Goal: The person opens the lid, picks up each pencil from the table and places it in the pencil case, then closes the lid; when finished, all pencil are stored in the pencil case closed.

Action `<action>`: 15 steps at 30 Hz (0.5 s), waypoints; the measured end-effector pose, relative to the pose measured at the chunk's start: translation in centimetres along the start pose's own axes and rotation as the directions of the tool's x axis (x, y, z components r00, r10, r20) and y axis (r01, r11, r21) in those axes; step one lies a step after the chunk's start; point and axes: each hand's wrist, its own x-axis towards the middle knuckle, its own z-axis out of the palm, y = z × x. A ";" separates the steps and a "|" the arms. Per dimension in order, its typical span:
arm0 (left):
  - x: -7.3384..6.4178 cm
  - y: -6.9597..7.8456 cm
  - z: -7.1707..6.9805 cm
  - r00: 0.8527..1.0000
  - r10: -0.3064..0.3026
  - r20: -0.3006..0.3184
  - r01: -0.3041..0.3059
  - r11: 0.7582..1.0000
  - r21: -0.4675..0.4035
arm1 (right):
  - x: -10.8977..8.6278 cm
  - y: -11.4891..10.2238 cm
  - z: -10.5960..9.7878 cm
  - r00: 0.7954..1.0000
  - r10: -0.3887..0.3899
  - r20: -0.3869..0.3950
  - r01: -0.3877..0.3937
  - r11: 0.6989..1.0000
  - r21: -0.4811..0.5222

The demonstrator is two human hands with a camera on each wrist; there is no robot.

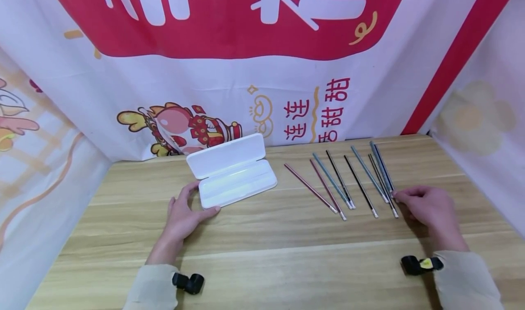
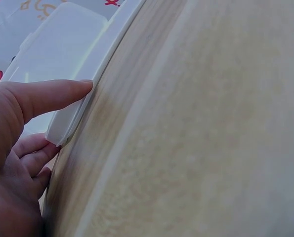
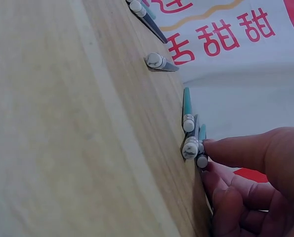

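A white pencil case (image 1: 238, 184) lies on the table with its lid (image 1: 226, 156) raised at the back, and its tray holds nothing. My left hand (image 1: 182, 221) grips the case's left end, thumb on the front edge and fingers at the far corner. In the left wrist view the thumb (image 2: 53, 98) presses the white rim. Farther right, several eraser-tipped pencils (image 1: 361, 184) in red, blue and black are spread out. At the rightmost ones my right hand (image 1: 428, 209) pinches a pencil (image 3: 202, 160) near its eraser end; its fingertips are partly hidden.
The wooden table (image 1: 287, 273) reaches back to a printed cloth (image 1: 229, 82) hanging behind it. Cloth also hangs at the left and right sides. Black wrist cameras (image 1: 188, 282) sit at both sleeves. Some pencils touch or cross near the right hand.
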 end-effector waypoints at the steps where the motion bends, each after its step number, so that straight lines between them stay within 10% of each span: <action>1: 0.0 0.0 0.0 1.000 0.000 -0.001 0.000 1.000 -0.002 | 0.0 0.0 0.0 1.000 -0.001 -0.002 0.001 1.000 -0.007; 15: -0.1 0.0 0.0 1.000 0.008 0.000 -0.008 1.000 0.001 | 0.1 0.1 -0.3 1.000 -0.023 0.011 0.023 1.000 0.001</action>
